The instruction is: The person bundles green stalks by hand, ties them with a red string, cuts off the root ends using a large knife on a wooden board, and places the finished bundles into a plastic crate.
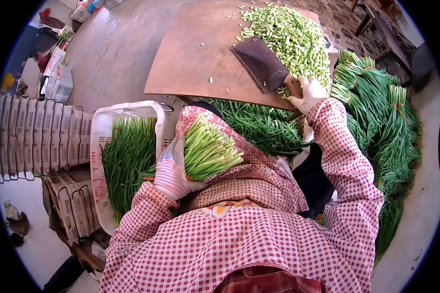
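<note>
My left hand [173, 171], in a striped glove, is closed around a bunch of garlic chives [208, 151] above my lap, pale cut ends tilted up and right. My right hand [309, 95], in a white glove, grips the wooden handle of a cleaver [260, 63] near the right front corner of the brown board [190, 58]. The dark, broad blade lies over the board, beside a heap of short pale-green stem pieces [288, 36]. A few loose bits are scattered farther left on the board.
At left stands a white plastic crate [97, 161] with bundled chives [129, 161]; stacked crates [41, 136] are beyond it. Loose green leaves [259, 124] lie beneath the board's front edge. Tied bundles of chives [376, 112] are piled along my right side.
</note>
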Demonstrator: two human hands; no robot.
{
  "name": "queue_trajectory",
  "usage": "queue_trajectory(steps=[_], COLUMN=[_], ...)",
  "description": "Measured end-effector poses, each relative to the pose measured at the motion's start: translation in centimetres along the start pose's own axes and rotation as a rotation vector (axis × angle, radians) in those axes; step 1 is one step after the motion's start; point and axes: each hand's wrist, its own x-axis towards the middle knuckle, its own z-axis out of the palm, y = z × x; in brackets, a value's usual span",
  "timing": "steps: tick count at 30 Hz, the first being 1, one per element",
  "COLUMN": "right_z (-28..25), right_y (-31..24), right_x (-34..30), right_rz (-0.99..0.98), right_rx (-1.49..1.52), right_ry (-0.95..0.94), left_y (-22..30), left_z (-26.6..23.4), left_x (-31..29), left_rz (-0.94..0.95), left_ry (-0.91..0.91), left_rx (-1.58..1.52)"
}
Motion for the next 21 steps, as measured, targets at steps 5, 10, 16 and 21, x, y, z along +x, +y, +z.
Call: queue_trajectory(steps=[5, 10, 16, 21], right_z=[-1.2, -0.1, -1.2, 1.3], right_y=[-1.4, -1.9, -1.1, -0.3], right_x=[0.5, -1.0, -2.1, -3.7], right_rz=[0.104, -0.025, -0.083, -0.153], right_rx=[0.627, 1.458, 1.435, 1.531], right_ry=[-0.229, -0.270, 0.283, 0.482], left_y=[-2.7, -3.9, -3.7, -3.0], left_z=[0.1, -5.4, -9.6, -3.8], left_x=[1.4, 5.7, 15.7, 21.3], left_rz=[-0.144, -0.552, 0.089, -0.063], left_ry=[-0.287, -0.481, 0.082, -0.015], left_rx=[-0.388, -1.611, 0.007, 0.436])
